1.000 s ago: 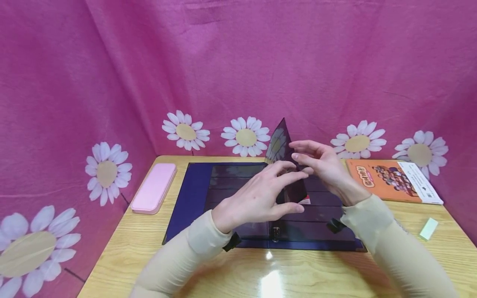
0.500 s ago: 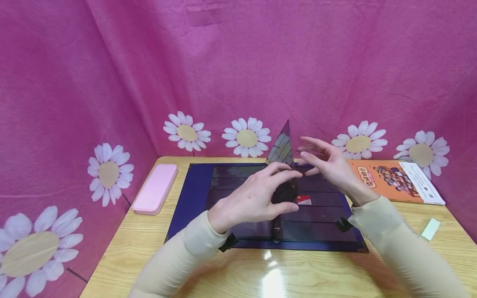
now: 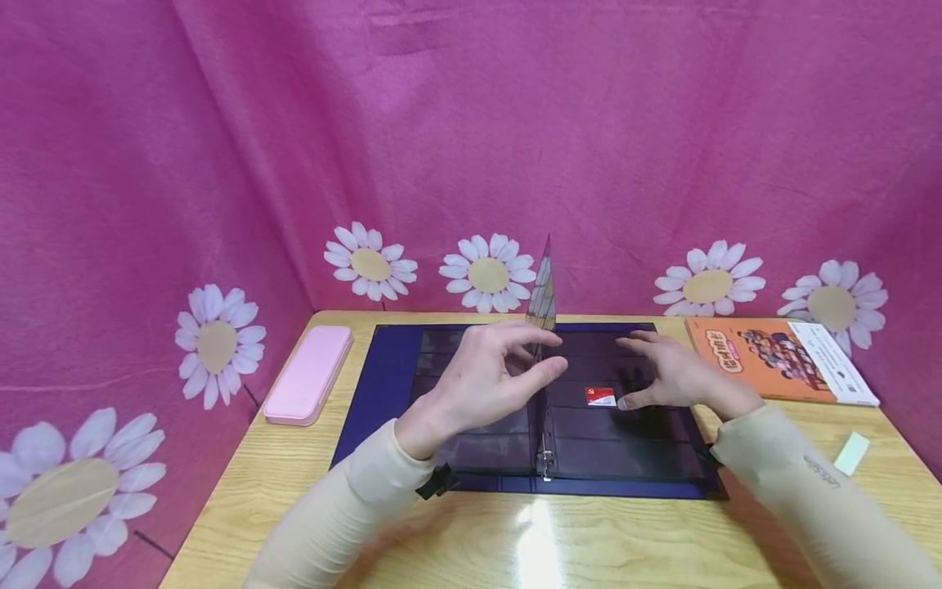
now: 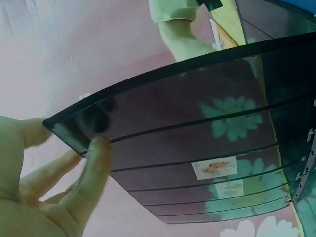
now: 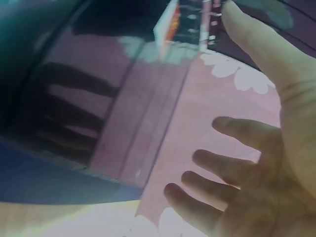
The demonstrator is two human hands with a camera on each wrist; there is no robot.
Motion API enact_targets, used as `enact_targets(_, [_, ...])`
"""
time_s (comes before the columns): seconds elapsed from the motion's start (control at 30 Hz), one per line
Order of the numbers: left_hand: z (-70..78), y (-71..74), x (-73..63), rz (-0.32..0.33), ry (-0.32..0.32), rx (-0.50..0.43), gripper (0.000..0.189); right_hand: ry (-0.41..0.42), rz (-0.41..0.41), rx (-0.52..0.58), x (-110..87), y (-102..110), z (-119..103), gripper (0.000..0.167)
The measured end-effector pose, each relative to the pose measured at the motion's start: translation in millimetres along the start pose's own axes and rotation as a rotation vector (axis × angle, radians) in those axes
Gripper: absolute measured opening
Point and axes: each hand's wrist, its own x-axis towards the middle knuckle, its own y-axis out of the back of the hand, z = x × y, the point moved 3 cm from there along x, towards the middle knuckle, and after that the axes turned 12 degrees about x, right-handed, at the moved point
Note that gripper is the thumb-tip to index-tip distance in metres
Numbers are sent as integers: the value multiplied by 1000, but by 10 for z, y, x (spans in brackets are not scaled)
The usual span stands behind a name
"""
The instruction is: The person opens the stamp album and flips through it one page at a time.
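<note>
A blue stamp album (image 3: 368, 397) lies spread on the table, with dark strip-pocket pages on metal rings (image 3: 545, 462). One page (image 3: 543, 298) stands nearly upright at the spine. My left hand (image 3: 478, 380) pinches its near corner; in the left wrist view, thumb and fingers sit around the edge. Through this page show two small stamps, one upper (image 4: 216, 168) and one lower (image 4: 230, 188). My right hand (image 3: 673, 372) is spread over the right-hand page, holding nothing. Its thumb lies just beside a red-and-white stamp (image 3: 600, 397) on that page.
A pink case (image 3: 309, 375) sits left of the album. To the right lie an orange book (image 3: 765, 356) and a pale green block (image 3: 852, 453). A pink daisy-print cloth (image 3: 589, 164) hangs behind and beside the wooden table (image 3: 441, 536).
The upright page has swung left past vertical. My right hand has come away from beside it, down and right over the right-hand page. The red-and-white stamp is now fully uncovered.
</note>
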Motion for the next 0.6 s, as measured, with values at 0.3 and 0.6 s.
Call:
enact_targets(0.3, [-167, 186, -132, 47, 145, -123, 20, -96, -143, -28, -85, -143, 156, 115])
enact_targets(0.6, [-396, 547, -424, 56, 294, -140, 22, -125, -178, -40, -84, -187, 214, 114])
